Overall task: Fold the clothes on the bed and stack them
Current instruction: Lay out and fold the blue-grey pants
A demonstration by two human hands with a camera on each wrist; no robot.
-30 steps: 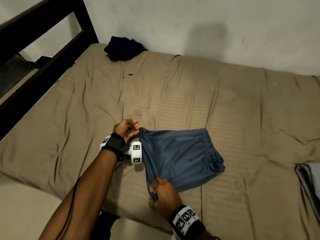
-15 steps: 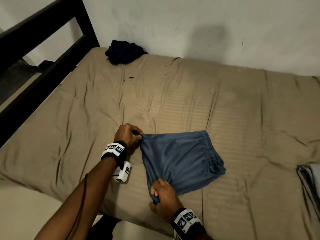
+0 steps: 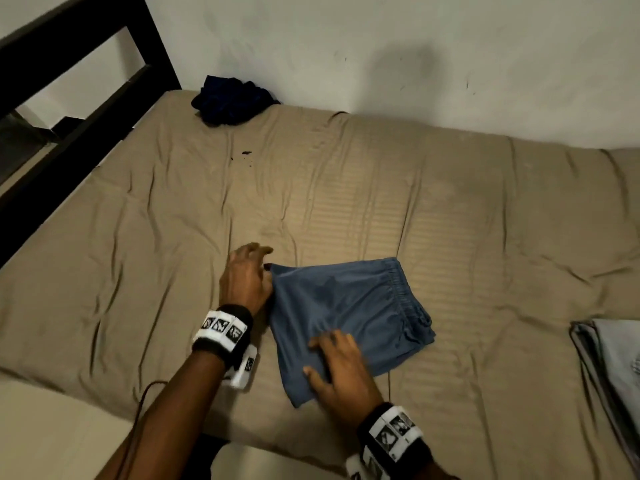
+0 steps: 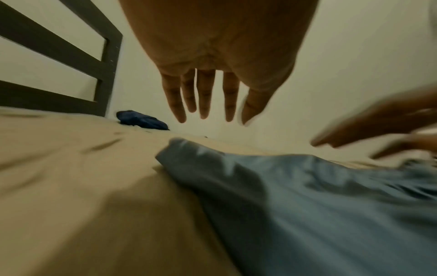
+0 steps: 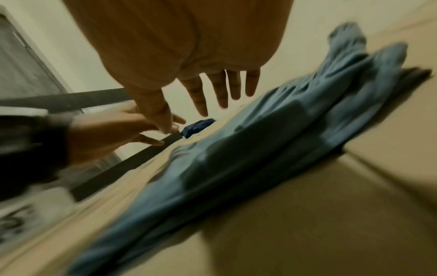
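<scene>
Smoothing the folded blue shorts (image 3: 349, 317) near the bed's (image 3: 485, 209) front edge, you kept both hands' fingers (image 4: 203, 97) spread, gripping nothing.

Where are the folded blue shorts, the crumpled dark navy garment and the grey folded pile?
folded blue shorts (image 3: 346, 306): head view, middle of the top layer.
crumpled dark navy garment (image 3: 230, 102): head view, centre of the heap by the wall.
grey folded pile (image 3: 613, 355): head view, top layer at the right edge.

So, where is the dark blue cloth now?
In the head view the dark blue cloth lies crumpled at the far left corner of the bed, against the wall and beside the black bed frame.
</scene>
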